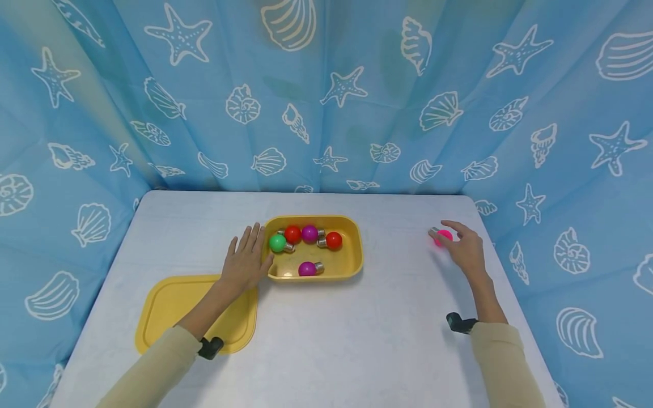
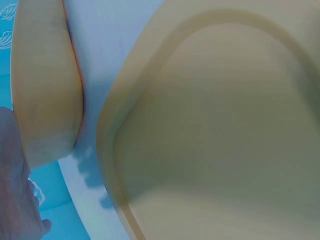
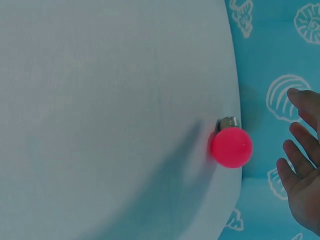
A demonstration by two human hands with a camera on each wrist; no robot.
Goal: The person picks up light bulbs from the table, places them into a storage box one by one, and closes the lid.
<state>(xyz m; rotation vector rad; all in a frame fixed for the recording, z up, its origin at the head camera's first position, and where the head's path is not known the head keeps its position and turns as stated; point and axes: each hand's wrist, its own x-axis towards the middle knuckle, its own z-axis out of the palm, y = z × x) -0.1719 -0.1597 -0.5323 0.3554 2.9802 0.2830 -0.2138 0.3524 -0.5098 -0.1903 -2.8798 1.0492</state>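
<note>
On the right part of the white table lies a bright pink light bulb [image 1: 446, 233] with a silver screw base. My right hand [image 1: 466, 252] hovers over it, thumb and fingers spread; in the right wrist view a gap shows between the hand and the pink bulb [image 3: 232, 148]. My left hand [image 1: 245, 263], fingers straight, is at the left side of a yellow container [image 1: 357, 249]. Inside the container are a green bulb [image 1: 278, 243], two red ones, one of them a red bulb [image 1: 334, 241] at the right, and two purple ones, including a purple bulb [image 1: 307, 268] near the front wall.
A flat yellow lid [image 1: 168, 309] lies at the table's left, partly beneath my left forearm. Blue curtains [image 1: 326, 102] with white shells and starfish stand behind and beside the white table [image 1: 352, 340]. Each wrist carries a small black camera.
</note>
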